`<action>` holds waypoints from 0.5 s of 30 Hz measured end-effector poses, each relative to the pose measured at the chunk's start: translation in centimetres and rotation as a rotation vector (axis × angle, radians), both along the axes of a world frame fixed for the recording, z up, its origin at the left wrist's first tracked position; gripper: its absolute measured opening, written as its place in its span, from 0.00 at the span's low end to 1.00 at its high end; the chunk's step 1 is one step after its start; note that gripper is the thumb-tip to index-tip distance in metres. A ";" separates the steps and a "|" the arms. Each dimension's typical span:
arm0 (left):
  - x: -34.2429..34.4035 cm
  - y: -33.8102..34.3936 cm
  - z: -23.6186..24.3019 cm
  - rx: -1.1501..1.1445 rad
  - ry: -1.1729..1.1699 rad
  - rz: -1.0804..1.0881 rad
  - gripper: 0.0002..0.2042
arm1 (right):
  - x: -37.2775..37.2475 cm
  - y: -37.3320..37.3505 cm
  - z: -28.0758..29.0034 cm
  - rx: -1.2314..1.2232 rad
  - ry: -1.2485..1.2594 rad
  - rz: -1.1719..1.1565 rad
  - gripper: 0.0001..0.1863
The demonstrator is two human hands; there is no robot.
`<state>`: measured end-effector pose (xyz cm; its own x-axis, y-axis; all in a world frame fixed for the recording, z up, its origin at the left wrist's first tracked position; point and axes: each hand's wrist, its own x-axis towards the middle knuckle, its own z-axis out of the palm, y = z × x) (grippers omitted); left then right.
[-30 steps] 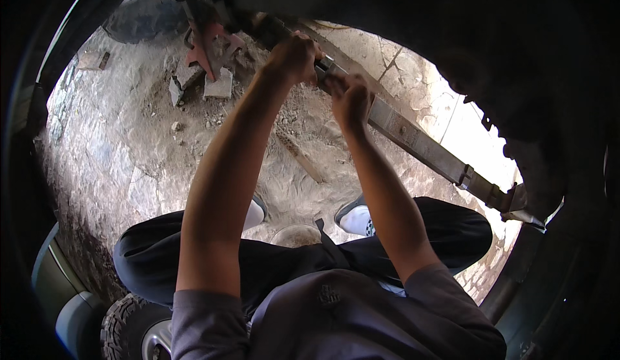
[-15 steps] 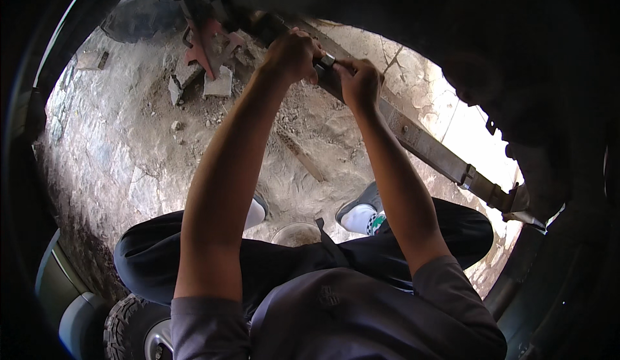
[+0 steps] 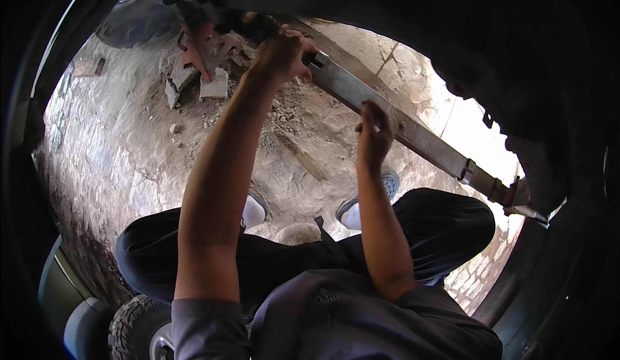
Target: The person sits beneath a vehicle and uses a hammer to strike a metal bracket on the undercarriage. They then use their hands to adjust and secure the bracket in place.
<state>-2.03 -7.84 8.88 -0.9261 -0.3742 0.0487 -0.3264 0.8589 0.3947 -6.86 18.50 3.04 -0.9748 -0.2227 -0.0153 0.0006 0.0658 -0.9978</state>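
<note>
A long grey metal bar [image 3: 426, 147] slopes from the upper middle down to the right, under the dark underside of a vehicle. At its upper end my left hand [image 3: 282, 55] is closed around the bar, beside a small shiny metal piece [image 3: 319, 60]. The fingers cover much of that end, so its exact shape is hidden. Lower along the bar, my right hand [image 3: 374, 137] is on the near side with its fingers curled. Whether anything small is in the right hand cannot be made out.
Dark vehicle bodywork [image 3: 387, 5] arches overhead. A reddish metal stand [image 3: 197, 53] rises beside broken blocks [image 3: 214, 83] at the upper left. Rubble and a flat strip [image 3: 300, 153] lie on the rough floor. A tyre [image 3: 135, 328] is at the lower left.
My right hand has come away from the bar's upper end and moved down and right, toward me. My left hand stays at that end, shifted slightly up and left.
</note>
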 end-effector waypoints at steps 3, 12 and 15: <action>1.2 2.5 -1.5 -0.186 0.306 0.060 0.32 | 3.3 -0.3 -1.5 -0.164 -0.214 -0.022 0.16; 6.9 20.6 -10.1 0.971 0.816 0.727 0.17 | 5.1 -0.3 -2.2 -0.097 -0.294 0.129 0.12; 8.6 22.8 -9.9 1.551 0.730 0.673 0.21 | 5.9 0.3 -3.1 0.208 0.138 0.207 0.15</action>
<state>6.52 14.93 -0.98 -0.5738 -0.7232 -0.3843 0.1598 -0.5592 0.8135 -1.00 18.80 -0.06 -0.9053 -0.4221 0.0480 -0.1683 0.2525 -0.9529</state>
